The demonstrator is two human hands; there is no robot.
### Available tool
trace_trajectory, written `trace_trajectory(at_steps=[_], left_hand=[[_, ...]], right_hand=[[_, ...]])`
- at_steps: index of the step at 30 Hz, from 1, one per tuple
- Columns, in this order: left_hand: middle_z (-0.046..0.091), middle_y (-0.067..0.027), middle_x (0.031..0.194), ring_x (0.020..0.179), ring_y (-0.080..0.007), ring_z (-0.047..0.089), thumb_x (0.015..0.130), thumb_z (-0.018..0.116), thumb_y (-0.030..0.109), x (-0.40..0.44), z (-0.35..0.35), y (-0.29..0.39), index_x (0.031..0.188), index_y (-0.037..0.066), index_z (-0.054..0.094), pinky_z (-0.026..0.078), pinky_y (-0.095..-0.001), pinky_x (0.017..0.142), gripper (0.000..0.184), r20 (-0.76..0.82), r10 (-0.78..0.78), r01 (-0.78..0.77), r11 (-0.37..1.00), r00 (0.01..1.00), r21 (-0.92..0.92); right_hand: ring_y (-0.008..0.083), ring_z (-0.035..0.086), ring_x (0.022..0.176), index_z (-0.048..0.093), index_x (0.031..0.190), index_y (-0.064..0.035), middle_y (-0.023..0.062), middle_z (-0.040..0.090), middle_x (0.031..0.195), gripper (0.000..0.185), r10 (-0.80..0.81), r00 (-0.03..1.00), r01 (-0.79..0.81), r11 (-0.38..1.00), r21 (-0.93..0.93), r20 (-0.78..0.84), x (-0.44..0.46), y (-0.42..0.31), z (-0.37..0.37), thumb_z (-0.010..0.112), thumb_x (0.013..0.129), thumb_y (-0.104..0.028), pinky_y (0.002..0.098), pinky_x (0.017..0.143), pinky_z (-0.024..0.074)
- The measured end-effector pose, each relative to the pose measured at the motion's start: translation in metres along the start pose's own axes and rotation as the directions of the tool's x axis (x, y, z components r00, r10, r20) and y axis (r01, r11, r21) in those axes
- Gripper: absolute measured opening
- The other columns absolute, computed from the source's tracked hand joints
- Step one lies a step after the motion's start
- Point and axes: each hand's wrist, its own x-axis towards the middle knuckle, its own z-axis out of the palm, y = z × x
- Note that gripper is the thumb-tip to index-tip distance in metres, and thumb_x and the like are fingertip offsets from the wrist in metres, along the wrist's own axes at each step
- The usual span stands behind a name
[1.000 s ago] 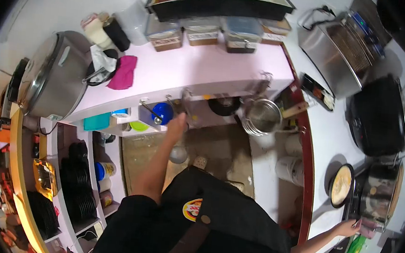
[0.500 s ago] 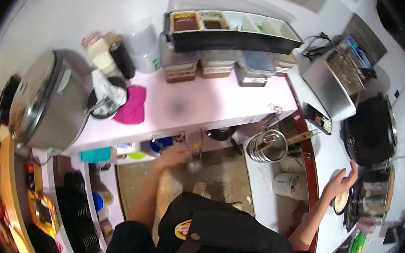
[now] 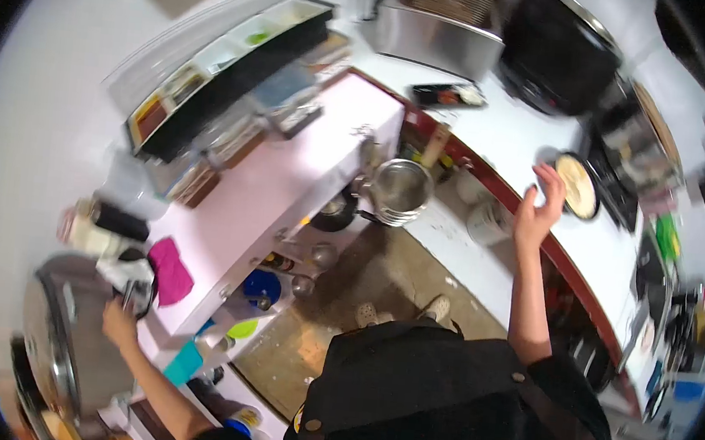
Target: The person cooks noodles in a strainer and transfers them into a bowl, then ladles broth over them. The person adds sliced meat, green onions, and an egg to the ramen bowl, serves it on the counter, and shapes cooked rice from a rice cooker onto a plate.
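At the left end of the pink counter, my left hand (image 3: 119,323) is closed round the handle of a utensil (image 3: 130,291) that stands in a black bowl with white paper or cloth (image 3: 124,270). A magenta cloth (image 3: 170,272) lies beside the bowl, and a large steel pot (image 3: 95,340) is next to my hand. On the right, my right hand (image 3: 540,211) hovers over the white counter's edge with its fingers apart and nothing in it. Just beyond it sits a dark round dish with pale contents (image 3: 575,186).
A black condiment tray (image 3: 231,71) and lidded containers (image 3: 284,97) line the back of the pink counter. Strainers (image 3: 403,192) hang at the corner. A steel fryer (image 3: 440,35), a black cooker (image 3: 556,49) and a pot (image 3: 640,145) stand on the white counter (image 3: 512,121).
The view has turned toward the right. My left hand has moved from the hanging ladles to the utensil by the steel pot. My right hand has left the pink item and is raised, open.
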Motion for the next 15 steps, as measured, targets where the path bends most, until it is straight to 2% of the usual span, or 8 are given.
trace_trajectory(at_steps=[2,3,4,5,8,11,14,15], left_hand=[[0.063,-0.02,0.099,0.095,-0.0382,0.057,0.081,0.061,0.028,-0.014,-0.015,-0.013,0.103,-0.001,0.062,0.043,-0.0441,0.08,0.037,0.041,-0.092,0.097,0.986,0.995,-0.137],[0.061,-0.0231,0.097,0.093,-0.0407,0.056,0.081,0.061,0.026,-0.034,-0.021,-0.007,0.102,0.001,0.062,0.044,-0.0461,0.078,0.032,-0.112,-0.139,0.123,0.982,0.984,-0.142],[0.06,-0.0238,0.103,0.097,-0.0405,0.056,0.085,0.056,0.031,-0.043,-0.019,-0.013,0.105,0.002,0.062,0.044,-0.0469,0.079,0.036,-0.031,-0.137,0.136,0.99,0.99,-0.036],[0.059,-0.0233,0.106,0.099,-0.0409,0.055,0.089,0.048,0.035,-0.062,-0.04,0.024,0.107,0.003,0.062,0.044,-0.0481,0.079,0.038,0.0,-0.326,0.326,0.945,0.945,-0.04],[0.061,-0.0239,0.099,0.091,-0.0424,0.058,0.091,0.043,0.034,-0.068,0.03,-0.01,0.107,0.005,0.063,0.045,-0.0506,0.074,0.038,0.049,-0.122,0.121,0.992,0.991,0.033],[0.063,-0.0228,0.098,0.091,-0.0409,0.059,0.093,0.04,0.037,-0.08,0.02,0.016,0.11,0.008,0.062,0.047,-0.0482,0.077,0.04,-0.228,-0.231,0.225,0.973,0.946,-0.051],[0.063,-0.0209,0.1,0.091,-0.0383,0.061,0.093,0.041,0.034,-0.068,0.022,0.036,0.111,0.006,0.061,0.048,-0.048,0.073,0.038,0.091,-0.391,0.375,0.914,0.916,0.158],[0.063,-0.0206,0.101,0.091,-0.0383,0.061,0.093,0.042,0.033,-0.069,0.016,0.037,0.111,0.006,0.06,0.048,-0.0478,0.072,0.037,-0.05,-0.338,0.34,0.94,0.94,0.032]], right_hand=[[0.0293,0.05,0.107,0.06,0.097,-0.0031,0.0145,0.057,0.108,0.028,0.03,0.999,-0.031,0.999,-0.031,-0.021,-0.002,0.014,-0.014,0.049,0.072,0.004,0.0383,0.095,0.0361],[0.0293,0.05,0.106,0.06,0.096,-0.0033,0.014,0.057,0.107,0.028,0.049,0.998,-0.051,0.998,-0.029,-0.041,-0.002,0.02,-0.02,0.048,0.072,0.004,0.0382,0.095,0.0363],[0.0292,0.05,0.105,0.06,0.096,-0.0034,0.0135,0.057,0.106,0.027,0.082,0.995,-0.084,0.995,-0.05,-0.048,-0.005,0.027,-0.027,0.048,0.072,0.003,0.0381,0.095,0.0363],[0.0293,0.05,0.105,0.06,0.096,-0.0034,0.0135,0.057,0.106,0.028,0.11,0.992,-0.114,0.991,-0.069,-0.061,-0.008,0.036,-0.032,0.048,0.072,0.003,0.038,0.095,0.0362],[0.0283,0.051,0.106,0.06,0.097,-0.0027,0.0131,0.058,0.106,0.028,0.173,0.983,-0.179,0.979,-0.101,-0.07,-0.021,0.061,-0.047,0.047,0.073,0.004,0.0368,0.096,0.0358],[0.0273,0.05,0.108,0.06,0.099,-0.0019,0.0129,0.058,0.108,0.03,0.189,0.978,-0.197,0.977,-0.086,-0.092,-0.02,0.083,-0.055,0.046,0.074,0.005,0.0364,0.097,0.0352],[0.0269,0.05,0.109,0.06,0.1,-0.0018,0.013,0.057,0.109,0.03,0.208,0.973,-0.217,0.973,-0.084,-0.104,-0.015,0.1,-0.06,0.047,0.075,0.005,0.0366,0.098,0.0348],[0.0271,0.05,0.109,0.059,0.1,-0.0016,0.0135,0.057,0.109,0.03,0.211,0.973,-0.22,0.971,-0.095,-0.095,-0.012,0.104,-0.063,0.046,0.074,0.005,0.0367,0.098,0.035]])
